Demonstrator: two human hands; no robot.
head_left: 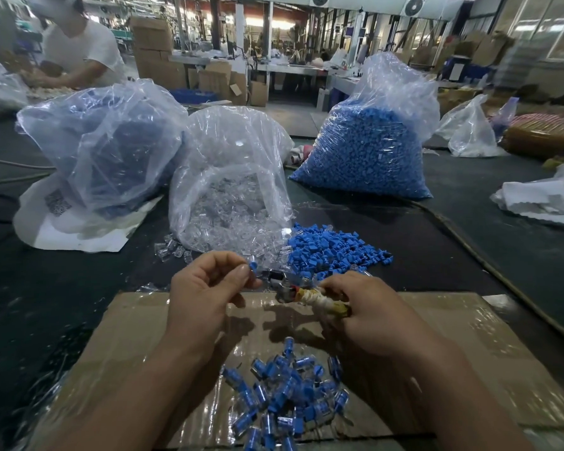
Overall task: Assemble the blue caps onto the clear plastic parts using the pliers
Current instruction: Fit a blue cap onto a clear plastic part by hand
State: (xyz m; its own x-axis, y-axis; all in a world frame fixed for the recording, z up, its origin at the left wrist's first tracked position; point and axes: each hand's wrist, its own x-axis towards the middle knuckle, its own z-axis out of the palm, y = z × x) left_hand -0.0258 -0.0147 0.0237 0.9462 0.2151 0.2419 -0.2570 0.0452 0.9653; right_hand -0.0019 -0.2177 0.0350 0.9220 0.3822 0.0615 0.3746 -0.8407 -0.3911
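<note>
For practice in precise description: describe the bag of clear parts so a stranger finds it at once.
Three big plastic bags stand across the dark table. The bag of clear parts is the middle one. The left bag and right bag show blue contents; it alone looks colourless.

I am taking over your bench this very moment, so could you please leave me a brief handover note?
Right hand grips the pliers by their wrapped handles.
Left hand pinches a small blue piece at their nose.
Done: a pile of capped pieces on the cardboard, near you.
Left: loose blue caps and the open bag of clear parts ahead, plus a full bag of blue caps behind.
</note>
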